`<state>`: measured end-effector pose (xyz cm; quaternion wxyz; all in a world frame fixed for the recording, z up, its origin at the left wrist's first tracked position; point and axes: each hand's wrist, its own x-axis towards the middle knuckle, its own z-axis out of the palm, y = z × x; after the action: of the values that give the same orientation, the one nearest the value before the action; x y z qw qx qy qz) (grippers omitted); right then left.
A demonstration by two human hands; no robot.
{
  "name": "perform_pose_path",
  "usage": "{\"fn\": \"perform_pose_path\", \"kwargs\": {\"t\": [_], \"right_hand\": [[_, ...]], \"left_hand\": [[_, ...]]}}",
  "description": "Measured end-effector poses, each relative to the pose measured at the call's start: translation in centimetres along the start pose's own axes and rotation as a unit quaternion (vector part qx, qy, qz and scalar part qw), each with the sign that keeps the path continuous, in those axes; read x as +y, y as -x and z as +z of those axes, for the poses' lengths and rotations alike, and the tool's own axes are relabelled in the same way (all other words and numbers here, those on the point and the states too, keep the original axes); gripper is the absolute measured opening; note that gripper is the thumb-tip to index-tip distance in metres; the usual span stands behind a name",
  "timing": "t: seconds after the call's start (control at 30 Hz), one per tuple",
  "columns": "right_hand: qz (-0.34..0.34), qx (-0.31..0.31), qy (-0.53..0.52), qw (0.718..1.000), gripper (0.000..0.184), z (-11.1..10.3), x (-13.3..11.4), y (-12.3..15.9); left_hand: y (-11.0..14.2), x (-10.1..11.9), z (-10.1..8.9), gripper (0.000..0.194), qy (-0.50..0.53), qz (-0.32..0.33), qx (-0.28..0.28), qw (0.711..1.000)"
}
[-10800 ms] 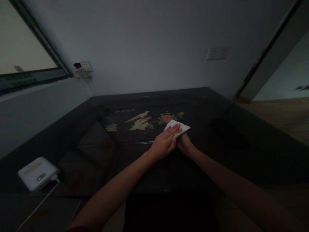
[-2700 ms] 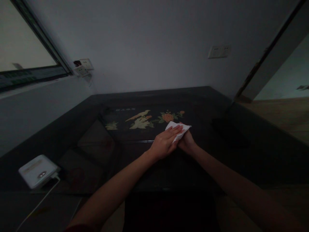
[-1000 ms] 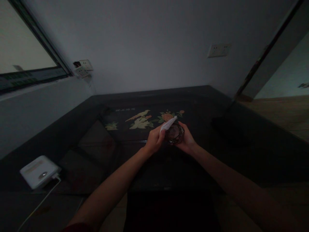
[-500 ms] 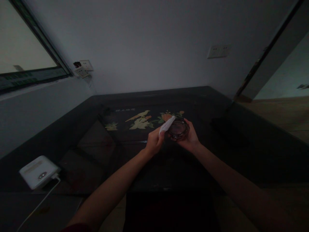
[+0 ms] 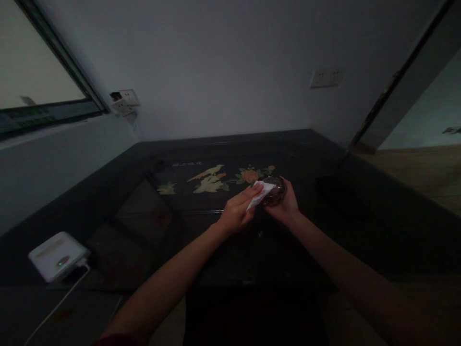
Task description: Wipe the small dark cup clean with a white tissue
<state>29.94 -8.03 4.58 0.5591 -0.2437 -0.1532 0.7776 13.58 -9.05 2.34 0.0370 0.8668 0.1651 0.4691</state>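
The room is dim. My left hand [image 5: 237,211] presses a folded white tissue [image 5: 262,193] against a small dark glass dish [image 5: 275,191], its fingers laid along the paper. My right hand [image 5: 286,206] cups the dish from the right and below, fingers curled round its rim. Both hands hover just above a black table [image 5: 216,250] painted with a bird and flowers [image 5: 212,179].
A white box-like device [image 5: 57,255] with a small light and a white cable sits at the table's left front. A dark flat object [image 5: 342,194] lies on the table to the right. Wall sockets [image 5: 124,102] hang at the left corner, near a window. An open doorway is at right.
The tissue covered the dish at first. Then my left hand lifted the tissue off, baring the dish in my right hand. Now the tissue is pressed back against the dish's left side.
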Motion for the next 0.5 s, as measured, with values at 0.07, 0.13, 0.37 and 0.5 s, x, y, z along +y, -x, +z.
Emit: {"fn": "perform_pose_path", "kwargs": {"t": [0.07,0.13,0.37,0.5], "right_hand": [[0.012,-0.007,0.014,1.0,0.036,0.01,0.31,0.01],[0.03,-0.013,0.03,0.999,0.036,0.0,0.64,0.03],[0.049,-0.017,0.05,0.997,0.035,-0.1,1.07,0.07],[0.038,0.002,0.047,0.998,0.037,0.1,0.65,0.19]], "left_hand": [[-0.14,0.05,0.12,0.045,0.003,-0.048,0.005,0.999],[-0.31,0.08,0.16,0.044,0.002,-0.093,0.007,0.996],[-0.58,0.02,-0.08,0.041,0.002,-0.14,0.014,0.99],[-0.37,0.08,-0.22,0.04,-0.006,-0.111,0.031,0.993]]}}
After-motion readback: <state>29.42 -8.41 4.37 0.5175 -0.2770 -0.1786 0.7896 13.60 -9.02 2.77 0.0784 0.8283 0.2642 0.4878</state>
